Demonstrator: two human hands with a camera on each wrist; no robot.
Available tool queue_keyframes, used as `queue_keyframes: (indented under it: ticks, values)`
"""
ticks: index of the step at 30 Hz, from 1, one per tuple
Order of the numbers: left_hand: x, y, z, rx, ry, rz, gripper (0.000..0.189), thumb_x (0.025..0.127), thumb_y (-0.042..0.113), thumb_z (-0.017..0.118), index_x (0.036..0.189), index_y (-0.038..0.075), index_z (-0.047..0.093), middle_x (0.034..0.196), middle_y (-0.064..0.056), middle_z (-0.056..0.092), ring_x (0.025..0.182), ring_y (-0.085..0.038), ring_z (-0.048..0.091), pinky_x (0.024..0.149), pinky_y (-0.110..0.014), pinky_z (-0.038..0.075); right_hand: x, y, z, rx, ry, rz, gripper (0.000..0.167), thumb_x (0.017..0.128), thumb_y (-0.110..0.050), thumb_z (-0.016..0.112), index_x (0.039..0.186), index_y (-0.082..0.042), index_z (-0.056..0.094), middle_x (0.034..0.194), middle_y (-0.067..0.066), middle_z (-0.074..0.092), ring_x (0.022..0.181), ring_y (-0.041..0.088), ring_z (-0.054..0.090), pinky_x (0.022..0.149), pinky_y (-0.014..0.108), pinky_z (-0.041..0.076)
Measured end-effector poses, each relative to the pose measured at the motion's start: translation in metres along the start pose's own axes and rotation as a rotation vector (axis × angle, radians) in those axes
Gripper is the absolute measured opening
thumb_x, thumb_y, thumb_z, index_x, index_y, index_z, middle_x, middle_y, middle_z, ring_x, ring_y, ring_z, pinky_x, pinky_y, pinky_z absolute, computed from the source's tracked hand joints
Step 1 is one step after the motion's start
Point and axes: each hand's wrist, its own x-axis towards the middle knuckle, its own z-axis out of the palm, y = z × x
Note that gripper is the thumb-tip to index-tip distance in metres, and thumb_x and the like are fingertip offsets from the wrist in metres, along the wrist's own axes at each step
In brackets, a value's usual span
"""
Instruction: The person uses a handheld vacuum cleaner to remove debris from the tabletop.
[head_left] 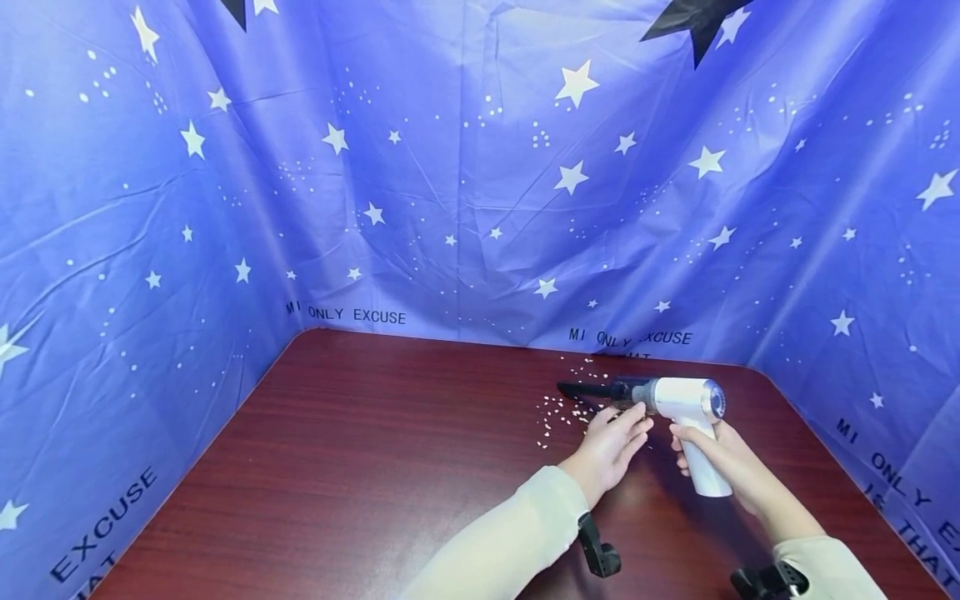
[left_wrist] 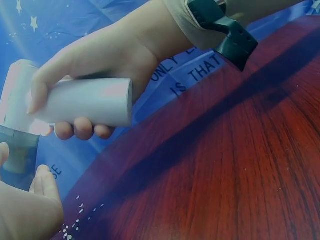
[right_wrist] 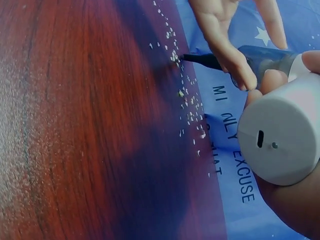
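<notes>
My right hand grips the white handle of a handheld vacuum cleaner, fingers wrapped round it. The cleaner's clear dark dust cup and black crevice nozzle point left, over small white scraps scattered on the table. My left hand is by the underside of the dust cup, its fingers extended and spread. Whether those fingertips touch the cup, I cannot tell. In the left wrist view, the right hand holds the handle, with part of the left hand below the cup.
The dark red wood-grain table has a rounded back edge. Blue star-printed cloth hangs behind it and along both sides. Black camera mounts are strapped at the left wrist and right wrist.
</notes>
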Motion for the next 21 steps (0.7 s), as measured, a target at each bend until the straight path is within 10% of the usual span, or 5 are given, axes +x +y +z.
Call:
queue_keyframes:
  ticks: [21]
  values:
    - [0.0,-0.002,-0.015,0.036,-0.056,-0.013,0.019,0.098,0.013,0.065,0.112,0.0,0.062,0.114,-0.019,0.067,0.12,-0.036,0.061,0.109,-0.049,0.043,-0.005,0.006,-0.003,0.124,-0.104,0.047,0.01,0.106,-0.018,0.05,0.102,-0.013,0.057,0.085,0.004,0.064,0.068,0.015,0.063,0.062,0.033,0.059]
